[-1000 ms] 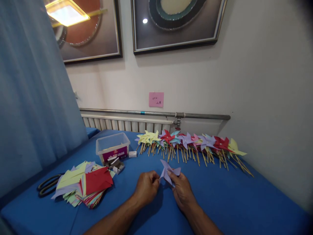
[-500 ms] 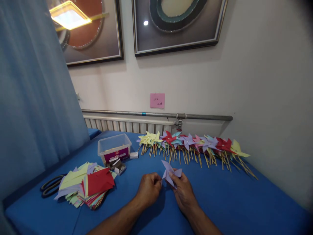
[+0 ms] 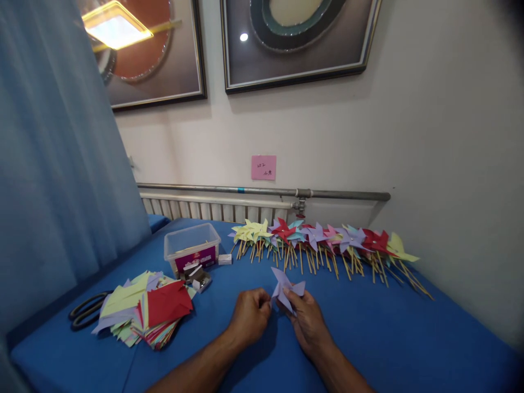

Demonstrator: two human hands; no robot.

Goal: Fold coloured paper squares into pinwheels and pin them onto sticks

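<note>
A lilac paper pinwheel (image 3: 285,289) is held above the blue table by my right hand (image 3: 307,322), with the thumb on its front and the fingers behind. Its blades are folded in toward the centre, and I see no stick on it. My left hand (image 3: 250,315) is closed in a pinch just left of the pinwheel, close to its left blade. Whatever sits between those fingertips is hidden. Behind my hands, a long row of finished pinwheels on sticks (image 3: 315,237) lies in yellow, red, lilac, blue and pink.
On the left are a pile of coloured paper (image 3: 170,303) and dark-handled scissors (image 3: 85,311). Behind them stand a clear plastic tub (image 3: 192,240), an open small box (image 3: 198,277) and a white box (image 3: 225,260). A blue curtain (image 3: 61,136) hangs at left; a radiator (image 3: 213,210) runs along the wall.
</note>
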